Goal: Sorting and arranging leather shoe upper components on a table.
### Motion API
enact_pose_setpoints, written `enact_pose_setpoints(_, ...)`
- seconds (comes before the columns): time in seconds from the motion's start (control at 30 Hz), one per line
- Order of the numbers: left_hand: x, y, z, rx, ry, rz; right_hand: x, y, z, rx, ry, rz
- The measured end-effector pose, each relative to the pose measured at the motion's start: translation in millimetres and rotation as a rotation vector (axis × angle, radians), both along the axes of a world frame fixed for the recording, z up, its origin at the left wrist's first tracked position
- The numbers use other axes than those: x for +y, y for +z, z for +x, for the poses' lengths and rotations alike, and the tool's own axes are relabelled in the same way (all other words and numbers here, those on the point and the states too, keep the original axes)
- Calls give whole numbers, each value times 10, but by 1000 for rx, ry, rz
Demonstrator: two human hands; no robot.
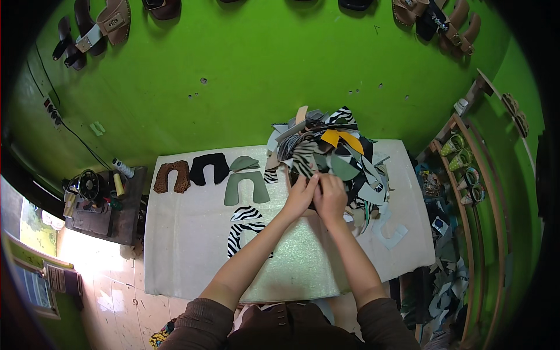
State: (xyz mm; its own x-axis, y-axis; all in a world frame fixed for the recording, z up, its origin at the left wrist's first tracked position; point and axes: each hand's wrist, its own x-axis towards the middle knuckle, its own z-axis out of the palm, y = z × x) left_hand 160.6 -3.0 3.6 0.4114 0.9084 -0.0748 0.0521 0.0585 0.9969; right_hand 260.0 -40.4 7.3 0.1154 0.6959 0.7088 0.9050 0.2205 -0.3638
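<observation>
Both hands are together at the near edge of a heap of cut material scraps (303, 137). My left hand (298, 197) is closed, with a zebra-print piece (304, 156) rising from its fingertips. Close beside it, my right hand (331, 199) is closed too; a dark green piece (344, 167), slightly blurred, shows just above its fingers. The fingertips are partly hidden. To the left lie U-shaped cut pieces: a leopard-print one (159, 182), a black one (200, 174), a grey-green one (233, 192) and a zebra-print one (234, 238). A curved grey-green piece (244, 163) lies above the grey-green U.
The pieces lie on a pale covered table (186, 245) against a green wall. A pale U-shaped piece (392, 238) lies right of the heap. A sewing machine (88, 185) stands on a small table at left. A wooden rack with shoes (461, 158) stands at right.
</observation>
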Motion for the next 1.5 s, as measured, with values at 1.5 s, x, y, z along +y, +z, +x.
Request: enact_pose_setpoints(1.5,-796,-18,-482,-594,-80,-495,-690,-298,263,52,-277,-140)
